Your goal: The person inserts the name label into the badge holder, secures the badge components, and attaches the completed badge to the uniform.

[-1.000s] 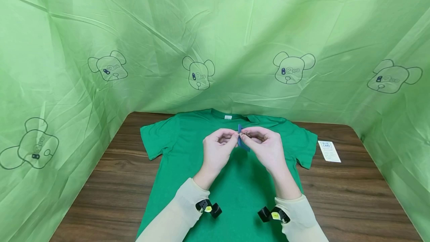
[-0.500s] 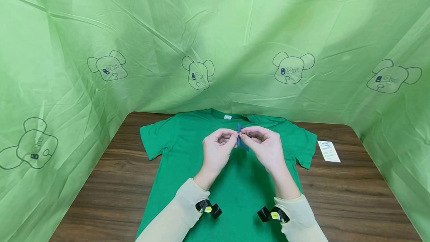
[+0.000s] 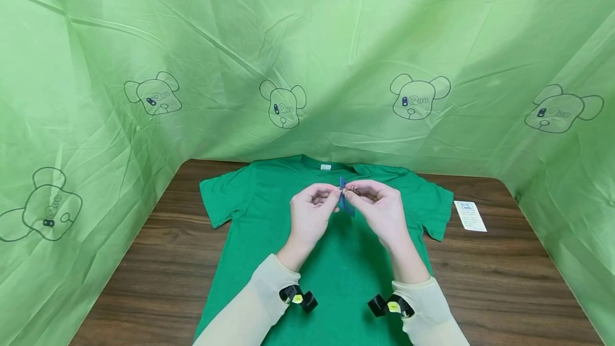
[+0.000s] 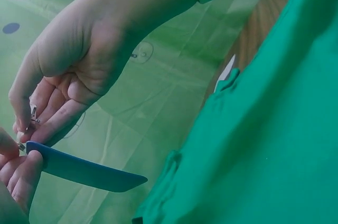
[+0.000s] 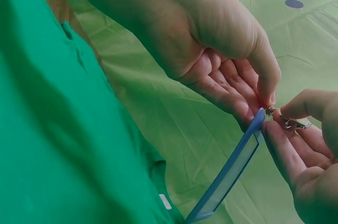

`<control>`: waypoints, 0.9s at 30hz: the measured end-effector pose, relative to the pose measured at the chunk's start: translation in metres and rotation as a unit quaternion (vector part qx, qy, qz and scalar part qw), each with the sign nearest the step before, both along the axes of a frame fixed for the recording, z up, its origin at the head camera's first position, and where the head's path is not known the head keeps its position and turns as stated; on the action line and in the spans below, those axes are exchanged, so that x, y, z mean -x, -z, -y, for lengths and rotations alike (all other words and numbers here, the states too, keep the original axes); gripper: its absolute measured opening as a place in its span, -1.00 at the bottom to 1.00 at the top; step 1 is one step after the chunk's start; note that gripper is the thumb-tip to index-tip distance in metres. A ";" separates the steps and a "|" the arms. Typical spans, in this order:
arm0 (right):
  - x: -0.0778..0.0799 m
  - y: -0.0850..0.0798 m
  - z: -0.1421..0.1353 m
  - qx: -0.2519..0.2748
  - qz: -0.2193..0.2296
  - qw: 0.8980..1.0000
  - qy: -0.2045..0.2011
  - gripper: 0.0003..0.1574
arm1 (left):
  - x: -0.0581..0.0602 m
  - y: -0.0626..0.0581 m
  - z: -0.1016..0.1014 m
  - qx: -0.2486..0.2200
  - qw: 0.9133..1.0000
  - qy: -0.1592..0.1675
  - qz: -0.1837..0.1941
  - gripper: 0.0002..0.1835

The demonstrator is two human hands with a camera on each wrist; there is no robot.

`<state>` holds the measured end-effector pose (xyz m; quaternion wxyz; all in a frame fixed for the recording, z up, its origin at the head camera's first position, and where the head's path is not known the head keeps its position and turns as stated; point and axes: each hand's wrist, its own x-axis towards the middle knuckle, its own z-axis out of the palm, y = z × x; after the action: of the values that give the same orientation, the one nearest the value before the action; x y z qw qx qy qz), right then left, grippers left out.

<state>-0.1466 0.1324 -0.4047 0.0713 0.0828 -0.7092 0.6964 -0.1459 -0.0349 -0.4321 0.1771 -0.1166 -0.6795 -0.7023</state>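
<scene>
A blue-framed badge holder (image 3: 349, 209) with a clear window is held up over the green T-shirt (image 3: 283, 196). In the right wrist view, the badge holder (image 5: 227, 168) slants down from the fingertips. My left hand (image 3: 309, 215) pinches it at its top end, by a small metal fitting. My right hand (image 3: 384, 212) pinches the metal clip (image 5: 300, 124) just beside that fitting, and the fingertips of both hands nearly meet. The left wrist view shows the holder edge-on, with the clip (image 4: 34, 114) between the right thumb and fingers.
The T-shirt lies spread on a dark wooden table (image 3: 485, 282), its collar toward the back. A printed white card (image 3: 471, 216) lies beside its right sleeve. Light green cloth (image 3: 336, 41) with bear drawings walls off the back and both sides.
Both hands stay in place with the same hold. The badge holder's lower end has turned very slightly to the left.
</scene>
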 end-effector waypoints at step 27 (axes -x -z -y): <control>0.000 -0.001 -0.004 0.031 0.010 0.999 0.012 -0.76 | 0.002 0.002 -0.002 -0.091 0.996 0.002 0.015 -0.89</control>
<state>-0.1469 0.1362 -0.4037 0.0753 0.0652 -0.6886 0.7183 -0.1475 -0.0326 -0.4343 0.1753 -0.0909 -0.6150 -0.7634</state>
